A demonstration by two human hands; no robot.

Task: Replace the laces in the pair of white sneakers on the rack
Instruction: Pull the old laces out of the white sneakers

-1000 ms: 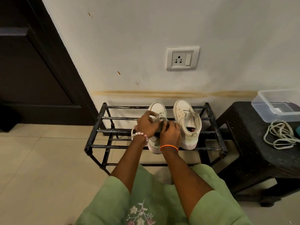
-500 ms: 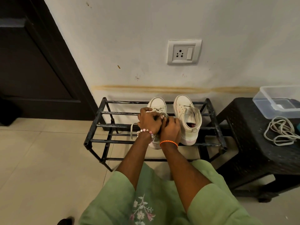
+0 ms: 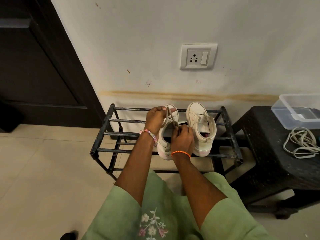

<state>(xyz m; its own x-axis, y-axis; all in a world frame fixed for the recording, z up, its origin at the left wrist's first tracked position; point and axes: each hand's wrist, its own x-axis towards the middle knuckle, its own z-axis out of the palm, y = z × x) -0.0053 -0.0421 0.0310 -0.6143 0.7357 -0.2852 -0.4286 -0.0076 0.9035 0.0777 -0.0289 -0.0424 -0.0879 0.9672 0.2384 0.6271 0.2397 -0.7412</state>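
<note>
Nearest, the right hand (image 3: 182, 138) pinches a worn grey lace (image 3: 170, 117) at the left white canvas sneaker (image 3: 167, 135), steadying it. The left hand (image 3: 155, 118) grips the lace's loop, likely drawing it out. Both sneakers sit on a black metal rack (image 3: 107, 129) against the wall.

A person's left hand (image 3: 155, 118) grips a lace (image 3: 170, 116) drawn from the left white sneaker (image 3: 164, 146) on a black rack (image 3: 107, 134), the right hand (image 3: 182, 139) pinching it beside the other sneaker (image 3: 201, 129).
</note>
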